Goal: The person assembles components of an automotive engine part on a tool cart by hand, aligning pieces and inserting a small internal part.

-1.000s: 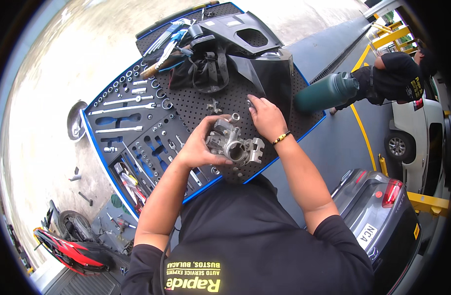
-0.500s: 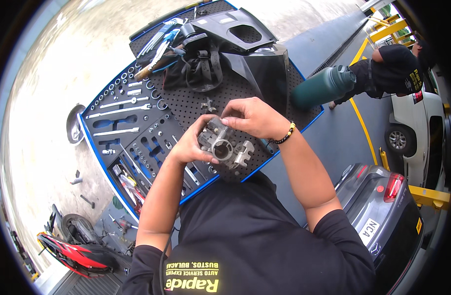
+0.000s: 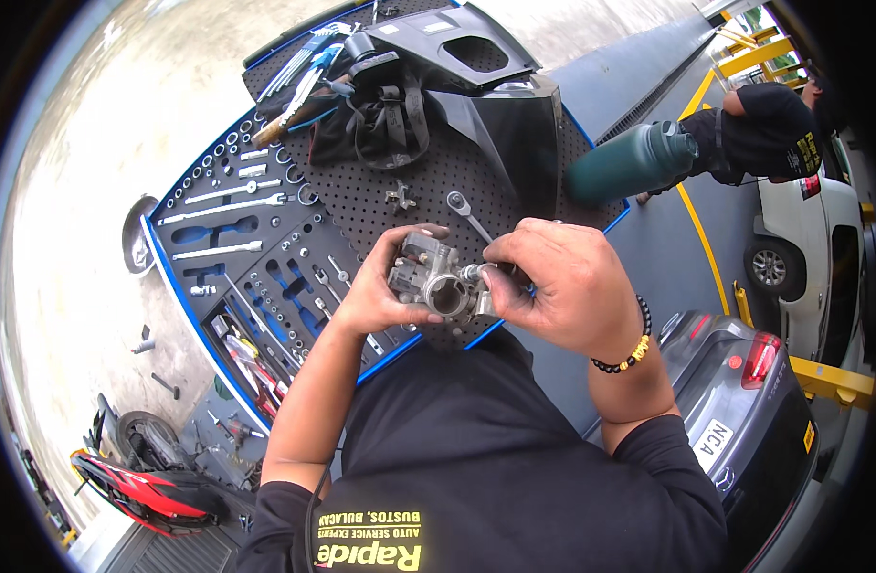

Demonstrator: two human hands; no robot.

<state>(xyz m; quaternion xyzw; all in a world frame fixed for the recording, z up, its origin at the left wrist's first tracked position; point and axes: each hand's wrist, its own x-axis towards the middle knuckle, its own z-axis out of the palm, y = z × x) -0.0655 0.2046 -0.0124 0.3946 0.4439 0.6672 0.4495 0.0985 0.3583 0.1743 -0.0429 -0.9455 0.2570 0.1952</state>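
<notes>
My left hand (image 3: 385,282) is wrapped round a grey cast-metal throttle body (image 3: 426,272), its round bore turned up toward me. Beside the bore, my right hand (image 3: 557,286) is closed, thumb and fingers pinching a small silver cylindrical piece (image 3: 471,273) against the throttle body's side. Whether that piece is a socket or a fitting, I cannot tell. Just beyond my hands a ratchet (image 3: 468,212) lies on the perforated black tabletop (image 3: 352,205). A small metal bracket-like part (image 3: 401,196) lies left of it. Another metal part (image 3: 484,304) shows partly below my right fingers.
Sockets and wrenches fill a tool tray (image 3: 232,224) at the left. Black plastic panels (image 3: 500,124), a dark strapped bag (image 3: 390,124) and a hex key set (image 3: 304,67) lie at the back. A green bottle (image 3: 629,162) stands right; a person (image 3: 758,134) is beyond.
My right hand has moved from the throttle body's far side to its right side, now pinching a small silver piece. The ratchet has come into view. The throttle body has shifted slightly right.
</notes>
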